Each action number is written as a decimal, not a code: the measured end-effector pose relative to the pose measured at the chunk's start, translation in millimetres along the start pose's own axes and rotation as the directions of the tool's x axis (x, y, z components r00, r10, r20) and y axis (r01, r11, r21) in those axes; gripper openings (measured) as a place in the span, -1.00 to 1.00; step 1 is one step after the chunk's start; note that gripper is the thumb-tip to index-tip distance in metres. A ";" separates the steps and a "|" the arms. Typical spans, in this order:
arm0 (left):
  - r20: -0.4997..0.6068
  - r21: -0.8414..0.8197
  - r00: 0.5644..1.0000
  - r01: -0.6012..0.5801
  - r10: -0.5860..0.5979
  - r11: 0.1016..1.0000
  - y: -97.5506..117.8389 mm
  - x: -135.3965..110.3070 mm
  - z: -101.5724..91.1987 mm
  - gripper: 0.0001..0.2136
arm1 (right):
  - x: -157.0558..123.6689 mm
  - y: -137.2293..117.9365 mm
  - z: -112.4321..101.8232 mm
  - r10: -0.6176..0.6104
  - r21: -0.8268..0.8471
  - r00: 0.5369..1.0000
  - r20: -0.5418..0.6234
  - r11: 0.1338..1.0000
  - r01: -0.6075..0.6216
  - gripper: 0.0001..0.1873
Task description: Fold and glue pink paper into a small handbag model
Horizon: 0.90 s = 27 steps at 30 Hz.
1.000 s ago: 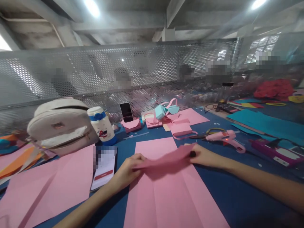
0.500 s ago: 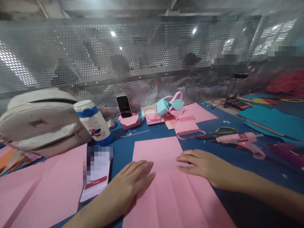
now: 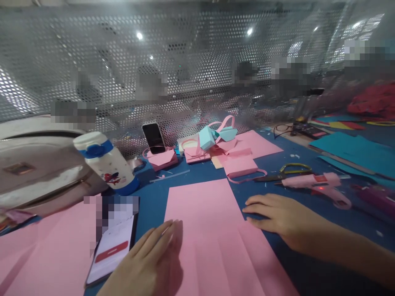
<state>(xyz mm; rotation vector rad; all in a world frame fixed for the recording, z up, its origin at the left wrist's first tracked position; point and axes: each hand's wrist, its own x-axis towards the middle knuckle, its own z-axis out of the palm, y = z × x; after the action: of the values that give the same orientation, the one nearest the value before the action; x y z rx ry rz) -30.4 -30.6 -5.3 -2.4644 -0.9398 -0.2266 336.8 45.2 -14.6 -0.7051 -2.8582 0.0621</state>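
Note:
A long sheet of pink paper (image 3: 203,209) with several lengthwise creases lies on the blue table in front of me. At its left edge rests my left hand (image 3: 151,250), fingers stretched out and lying low over the paper. On the other side, my right hand (image 3: 274,216) hovers or rests by the right edge, its fingers apart and nothing in them. Whether its fingertips press the paper I cannot tell. A phone (image 3: 114,242) with a lit screen lies just left of my left hand.
Behind the sheet are small pink paper bags (image 3: 240,164) and a light-blue paper box (image 3: 207,137). Scissors (image 3: 282,172) and a pink glue gun (image 3: 317,183) lie right, beside teal sheets (image 3: 354,150). Left stand a bottle (image 3: 106,164) and a backpack (image 3: 40,164). A perforated metal panel (image 3: 185,82) closes the back.
Both hands have moved apart: the left toward me and leftward, the right slightly rightward toward the paper's edge. My view has shifted a little; the sheet remains on the table.

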 end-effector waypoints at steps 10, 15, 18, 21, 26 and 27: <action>-0.100 -0.077 0.983 -0.163 0.155 0.984 44.4 14.2 17.1 -0.49 | 4.1 -10.6 -3.1 0.008 0.017 0.995 -0.103 1.000 -0.006 -0.47; -0.072 -0.237 0.987 -0.157 0.144 0.959 59.9 3.5 35.2 -0.40 | 10.5 -19.8 -4.3 -0.077 0.081 0.996 -0.055 0.993 0.081 -0.50; -0.071 -0.303 0.983 -0.182 0.168 0.935 63.8 0.1 34.5 -0.43 | 15.4 -27.2 -3.7 -0.089 0.199 0.996 0.031 0.977 0.081 -0.45; -0.071 -0.338 0.975 -0.220 0.208 0.915 67.0 -1.6 29.5 -0.50 | 20.9 -33.1 -1.7 -0.081 0.274 0.990 0.114 0.961 0.047 -0.32; -0.050 -0.439 0.970 -0.234 0.236 0.868 65.2 1.0 11.9 -0.51 | 37.2 -43.3 -1.5 -0.069 0.258 0.977 0.200 0.966 0.016 -0.28; -0.024 -0.461 0.968 -0.233 0.250 0.856 63.4 2.1 7.0 -0.51 | 42.2 -46.1 -2.5 -0.079 0.253 0.975 0.210 0.967 0.024 -0.27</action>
<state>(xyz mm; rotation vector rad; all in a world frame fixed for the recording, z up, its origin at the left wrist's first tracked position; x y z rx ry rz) 13.0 -66.6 -35.1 -3.0050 -0.6286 -0.3528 279.6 23.9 -0.5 -0.6048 -2.9958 0.5133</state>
